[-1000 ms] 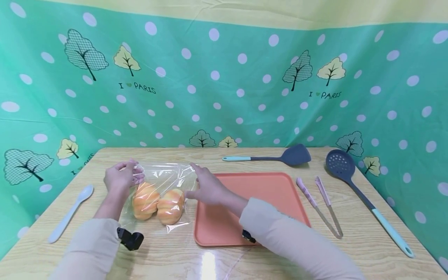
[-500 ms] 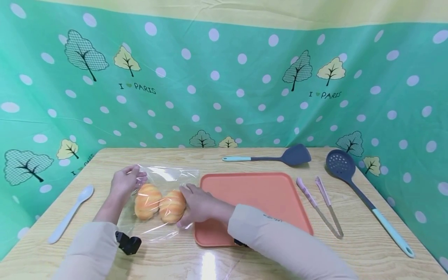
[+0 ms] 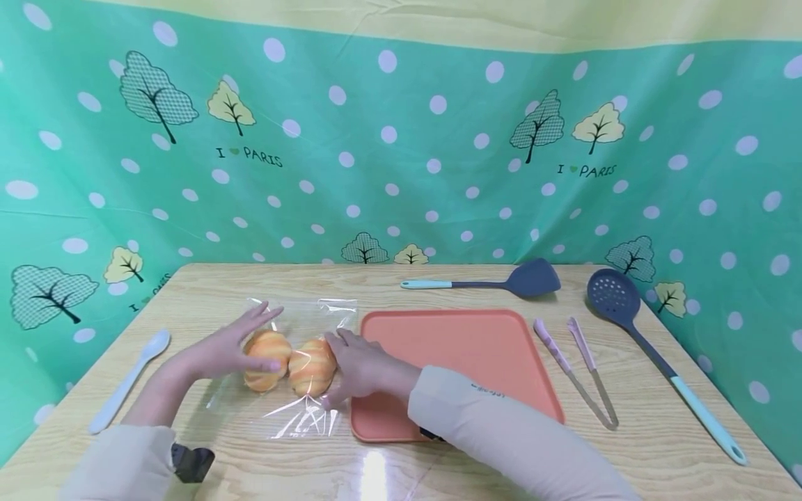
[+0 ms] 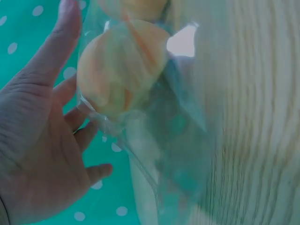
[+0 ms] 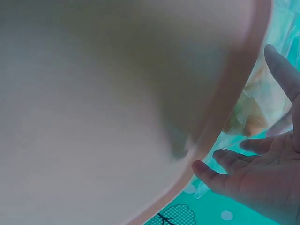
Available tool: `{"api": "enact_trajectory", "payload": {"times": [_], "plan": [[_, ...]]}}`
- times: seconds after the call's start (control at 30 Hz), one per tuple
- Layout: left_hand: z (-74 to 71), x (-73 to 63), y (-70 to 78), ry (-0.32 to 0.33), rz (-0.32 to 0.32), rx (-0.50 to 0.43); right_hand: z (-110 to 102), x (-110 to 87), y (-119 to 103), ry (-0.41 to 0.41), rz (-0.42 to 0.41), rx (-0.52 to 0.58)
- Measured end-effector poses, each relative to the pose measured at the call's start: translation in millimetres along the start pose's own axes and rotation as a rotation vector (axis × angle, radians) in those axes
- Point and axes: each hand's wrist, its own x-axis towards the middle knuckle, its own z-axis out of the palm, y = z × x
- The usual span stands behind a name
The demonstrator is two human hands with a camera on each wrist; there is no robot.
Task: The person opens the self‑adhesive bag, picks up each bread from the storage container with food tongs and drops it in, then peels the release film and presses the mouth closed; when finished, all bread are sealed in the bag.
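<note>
Two striped orange-yellow bread rolls lie side by side in a clear plastic bag [image 3: 294,423] on the left half of the table. Over the left bread roll [image 3: 271,344] my left hand [image 3: 228,351] spreads its fingers, thumb toward the roll's front. The left wrist view shows that hand [image 4: 51,131] with extended fingers at the bag's edge, beside a roll [image 4: 122,70]. My right hand [image 3: 362,370] rests against the right side of the right bread roll [image 3: 311,369]. Its fingers look extended in the right wrist view, close to the tray's rim.
Beneath my right forearm lies a pink tray [image 3: 464,341]. A white spoon [image 3: 128,383] is at the far left. Behind the tray rests a spatula [image 3: 501,283]; tongs [image 3: 583,376] and a slotted skimmer [image 3: 658,355] lie to the right. A patterned curtain [image 3: 401,139] hangs behind.
My left hand has let go of the bag's upper left edge and come over the left roll. My right hand has moved down from the bag's upper right edge to the right roll's side.
</note>
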Motion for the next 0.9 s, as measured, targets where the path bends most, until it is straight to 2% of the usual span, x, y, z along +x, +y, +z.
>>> {"api": "enact_trajectory", "payload": {"times": [0.07,0.17,0.27,0.47,0.6,0.73,0.9], "plan": [[2.4,-3.2,0.3,-0.043,0.006,0.049,0.1,-0.4,-0.1,-0.008,-0.005,-0.009],[5.9,-6.3,0.4,-0.072,-0.008,0.084,1.1,-0.7,-0.3,-0.019,-0.021,-0.025],[7.2,-7.2,0.2,-0.089,-0.023,0.064,2.4,-0.8,-0.8,-0.019,-0.032,-0.043],[6.6,-5.6,0.2,-0.099,-0.004,0.045,3.4,-0.5,-0.6,-0.008,-0.030,-0.049],[3.5,-1.2,3.8,-0.100,-0.030,0.084,-1.5,-3.2,4.4,-0.008,-0.022,-0.001],[-3.3,0.5,11.8,-0.088,-0.065,0.135,-12.8,-10.2,14.0,0.013,-0.050,0.083],[-12.1,6.0,25.1,-0.048,-0.074,0.149,-30.9,-20.7,34.6,0.114,-0.053,0.183]]}}
